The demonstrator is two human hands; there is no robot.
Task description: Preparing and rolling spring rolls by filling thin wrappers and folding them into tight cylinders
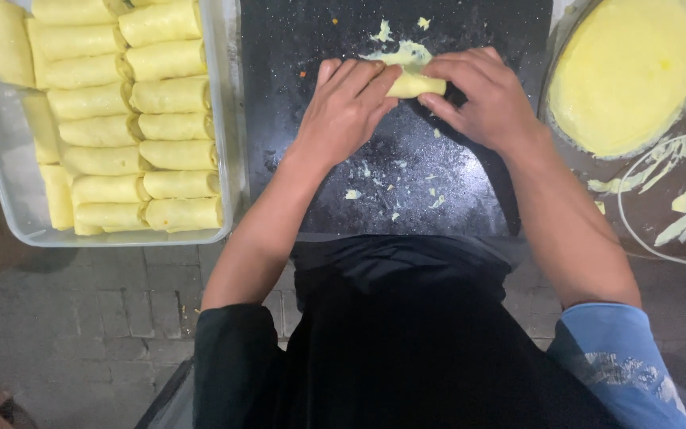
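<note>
Hands meet at the far edge of a black board, seen from above. The left hand lies palm down, fingers together and curved, their tips pressing the near left side of a pale yellow roll. The right hand comes in from the right, fingers bent over the roll's right end and top, thumb tucked beneath its near side. Both hands hold the roll between them; neither is spread wide. Both forearms reach forward and angle inward, so the wrists sit apart while the fingertips nearly touch. The roll lies crosswise near the board's far edge, about midway along it, on a thin yellow wrapper that shows just beyond it. Yellow crumbs dot the middle of the board. Beside the board's left edge sits a clear tray packed with rows of finished rolls. Past the right edge, a round stack of yellow wrappers rests in a dish.
</note>
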